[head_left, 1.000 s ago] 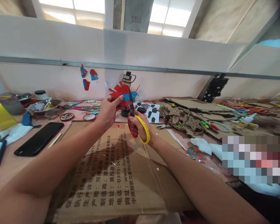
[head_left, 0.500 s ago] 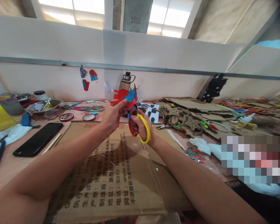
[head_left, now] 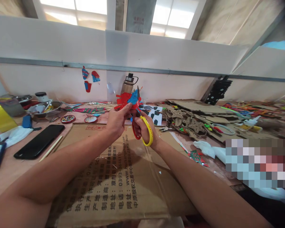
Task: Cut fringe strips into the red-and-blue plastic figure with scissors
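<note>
My left hand [head_left: 118, 120] pinches a red and blue piece with a fringed edge [head_left: 124, 99], held up above the far part of the cardboard sheet [head_left: 142, 177]. My right hand [head_left: 143, 129] has its fingers through the handles of a pair of scissors [head_left: 150, 134], one handle yellow and one red. The blades point upward at the right edge of the fringed piece, and part of them is hidden behind it. A metal bottle with a black lid [head_left: 128, 83] stands just behind the piece. Small white scraps lie on the cardboard.
A black phone [head_left: 39, 141] and thin sticks [head_left: 51, 148] lie left. Two small dishes of beads [head_left: 90, 119] and a metal bowl [head_left: 46, 107] sit farther back. Braided rope pieces [head_left: 187, 120] and flat cardboard [head_left: 199, 107] are at right. White tissue [head_left: 204, 148] lies nearer me.
The fringed piece has turned slightly and sits a little lower and to the right in my left hand. The scissors stay at its right edge, nearly in the same place.
</note>
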### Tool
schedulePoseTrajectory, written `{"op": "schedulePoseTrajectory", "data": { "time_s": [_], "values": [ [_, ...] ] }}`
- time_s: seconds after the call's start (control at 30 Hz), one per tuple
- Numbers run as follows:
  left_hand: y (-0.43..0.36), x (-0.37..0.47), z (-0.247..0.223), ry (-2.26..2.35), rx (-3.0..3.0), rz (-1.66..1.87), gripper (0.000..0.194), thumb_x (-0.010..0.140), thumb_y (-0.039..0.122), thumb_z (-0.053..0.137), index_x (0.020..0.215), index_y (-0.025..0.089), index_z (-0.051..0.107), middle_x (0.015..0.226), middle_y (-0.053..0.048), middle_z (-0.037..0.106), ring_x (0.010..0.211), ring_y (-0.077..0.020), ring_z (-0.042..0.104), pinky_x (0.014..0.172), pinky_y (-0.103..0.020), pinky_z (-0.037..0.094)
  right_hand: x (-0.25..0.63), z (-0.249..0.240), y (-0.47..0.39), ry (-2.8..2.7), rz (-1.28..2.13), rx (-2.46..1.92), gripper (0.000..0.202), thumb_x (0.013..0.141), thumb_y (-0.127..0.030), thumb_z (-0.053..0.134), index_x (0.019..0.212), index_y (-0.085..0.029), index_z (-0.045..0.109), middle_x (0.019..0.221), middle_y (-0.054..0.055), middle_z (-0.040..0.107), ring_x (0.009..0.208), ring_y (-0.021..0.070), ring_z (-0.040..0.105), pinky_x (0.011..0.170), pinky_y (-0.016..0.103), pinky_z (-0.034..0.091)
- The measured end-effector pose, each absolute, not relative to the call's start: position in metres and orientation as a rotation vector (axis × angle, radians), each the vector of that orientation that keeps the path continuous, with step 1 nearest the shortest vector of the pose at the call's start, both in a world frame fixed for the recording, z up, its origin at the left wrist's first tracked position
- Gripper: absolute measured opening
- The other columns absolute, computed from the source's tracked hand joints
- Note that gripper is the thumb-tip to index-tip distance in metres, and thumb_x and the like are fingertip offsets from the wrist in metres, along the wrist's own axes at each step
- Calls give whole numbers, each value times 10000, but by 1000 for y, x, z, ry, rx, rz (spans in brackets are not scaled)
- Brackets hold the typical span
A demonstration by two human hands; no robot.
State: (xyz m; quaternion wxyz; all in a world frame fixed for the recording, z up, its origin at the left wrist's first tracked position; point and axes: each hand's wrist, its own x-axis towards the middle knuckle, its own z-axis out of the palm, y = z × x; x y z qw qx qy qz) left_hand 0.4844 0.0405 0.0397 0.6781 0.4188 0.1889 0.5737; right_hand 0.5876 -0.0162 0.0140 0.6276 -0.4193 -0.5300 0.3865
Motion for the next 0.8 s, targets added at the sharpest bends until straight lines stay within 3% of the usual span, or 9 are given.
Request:
{"op": "schedulePoseTrajectory", "data": {
  "time_s": [0.8],
  "values": [
    [56,475,45,421,1063,1371,217,651,234,847,702,147,655,618,-1,660,545,-94,575,555,-235,410,595,17,-15,-1262,874,-1048,261,800,-426,645,868,-248,467,498,-128,324,348,59,261,329,200,240]
  ]
}}
